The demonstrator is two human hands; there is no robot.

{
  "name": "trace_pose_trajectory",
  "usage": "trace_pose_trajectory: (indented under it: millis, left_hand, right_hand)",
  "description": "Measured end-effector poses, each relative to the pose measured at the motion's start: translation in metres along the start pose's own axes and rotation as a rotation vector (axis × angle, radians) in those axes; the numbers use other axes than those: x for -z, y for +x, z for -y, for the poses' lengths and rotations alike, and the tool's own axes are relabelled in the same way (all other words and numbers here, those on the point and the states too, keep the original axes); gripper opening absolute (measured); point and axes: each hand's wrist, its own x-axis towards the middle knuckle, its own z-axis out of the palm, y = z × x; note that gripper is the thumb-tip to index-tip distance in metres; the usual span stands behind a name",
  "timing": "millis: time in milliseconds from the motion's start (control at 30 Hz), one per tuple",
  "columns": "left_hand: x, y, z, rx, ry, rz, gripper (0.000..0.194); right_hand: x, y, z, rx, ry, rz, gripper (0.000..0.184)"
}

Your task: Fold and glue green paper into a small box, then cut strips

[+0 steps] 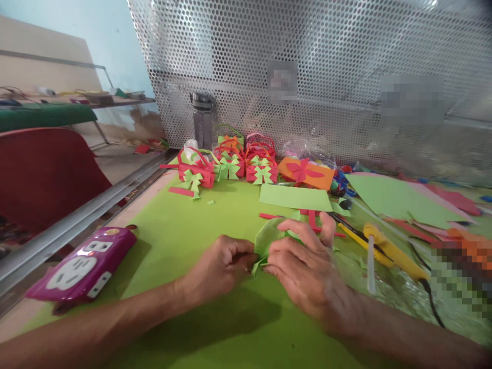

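Observation:
Above the middle of the green tabletop [215, 333], both my hands hold a small piece of light green paper [265, 238] that looks bent or folded. My left hand [225, 261] pinches its left edge between thumb and fingers. My right hand [303, 261] grips the other side, thumb and forefinger close to the lower fold, with the outer fingers raised. Part of the paper is hidden behind the right-hand fingers. Just beyond lie red paper strips [313, 220] and a flat light green paper rectangle [294, 197].
Several small red paper baskets [261, 169] with green bows stand at the back, near a grey bottle [202, 123]. A purple power strip [84, 266] lies at left. On the right are a yellow glue gun [395, 253] with a glue stick [371, 264] and paper sheets [400, 197].

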Motion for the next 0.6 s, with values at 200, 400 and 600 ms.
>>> trace_pose_trajectory:
  millis: [200, 400, 600]
  left_hand:
    - [0.0025, -0.0016, -0.0002, -0.043, 0.014, 0.040, 0.020]
    - [0.0021, -0.0041, -0.0058, -0.016, -0.106, 0.142, 0.007]
    - [0.0066, 0.0003, -0.0007, -0.059, -0.394, 0.086, 0.030]
  right_hand:
    - [0.0017, -0.0017, -0.0012, 0.012, -0.015, -0.019, 0.017]
    - [0.0010, -0.0004, -0.0034, -0.006, -0.058, -0.018, 0.017]
    - [0.0035, 0.0009, -0.0064, 0.027, -0.032, -0.100, 0.015]
